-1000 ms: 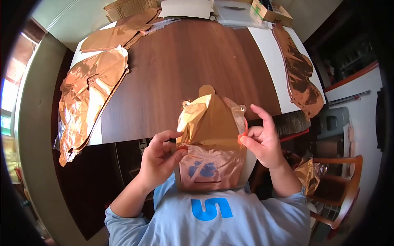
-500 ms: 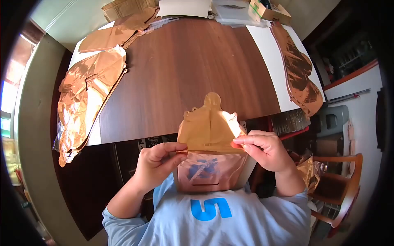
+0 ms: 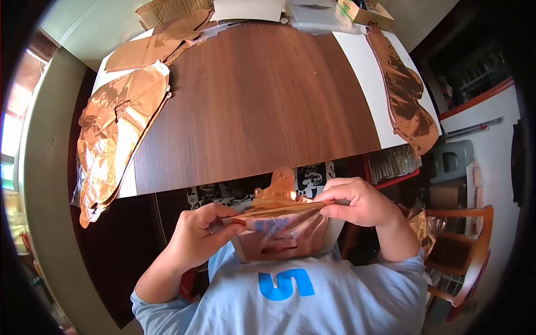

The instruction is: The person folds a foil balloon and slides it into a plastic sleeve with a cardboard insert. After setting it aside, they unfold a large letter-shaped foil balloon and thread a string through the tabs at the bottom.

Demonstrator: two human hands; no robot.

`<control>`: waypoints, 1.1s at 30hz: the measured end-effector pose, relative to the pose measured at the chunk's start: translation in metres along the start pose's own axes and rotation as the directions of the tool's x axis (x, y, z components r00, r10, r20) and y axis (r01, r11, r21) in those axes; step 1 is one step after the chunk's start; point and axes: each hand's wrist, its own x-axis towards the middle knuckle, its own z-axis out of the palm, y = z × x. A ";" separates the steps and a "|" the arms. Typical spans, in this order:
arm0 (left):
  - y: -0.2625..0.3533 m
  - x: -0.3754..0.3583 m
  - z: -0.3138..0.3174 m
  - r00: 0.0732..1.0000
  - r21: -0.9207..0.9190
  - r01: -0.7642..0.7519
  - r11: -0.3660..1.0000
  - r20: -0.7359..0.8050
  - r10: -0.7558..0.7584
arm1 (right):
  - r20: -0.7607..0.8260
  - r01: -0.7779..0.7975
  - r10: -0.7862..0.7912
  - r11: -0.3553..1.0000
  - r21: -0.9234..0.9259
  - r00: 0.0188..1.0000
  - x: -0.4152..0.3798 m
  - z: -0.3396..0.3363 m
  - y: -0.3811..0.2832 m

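Observation:
A flat copper-coloured foil balloon [image 3: 282,220] hangs folded in front of my chest, stretched between both hands. My left hand [image 3: 204,231] pinches its left edge between thumb and fingers. Its right edge is pinched in the same way by my right hand [image 3: 360,202]. A rounded tab of the foil sticks up past the fold, towards the table. The lower part is sheer enough for blue print to show through. A pale flat edge shows behind the foil; what it belongs to I cannot make out.
Copper foil balloons lie on the wooden table [image 3: 257,100]: a crumpled one [image 3: 120,123] and flat ones [image 3: 156,44] at left, another [image 3: 405,89] at right. At the back stand a cardboard box [image 3: 365,14] and a clear plastic container [image 3: 318,17]. A wooden chair [image 3: 474,251] is at right.
The upper part of the foil balloon has tipped down and away, so less of its face shows. Both hands still pinch its edges; my left hand is slightly lower and further left.

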 end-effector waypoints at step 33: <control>-0.031 0.163 0.013 0.694 0.573 -0.660 0.486 0.216 0.687 | -0.546 -0.274 -0.211 0.688 -0.673 0.811 0.095 -0.040 0.021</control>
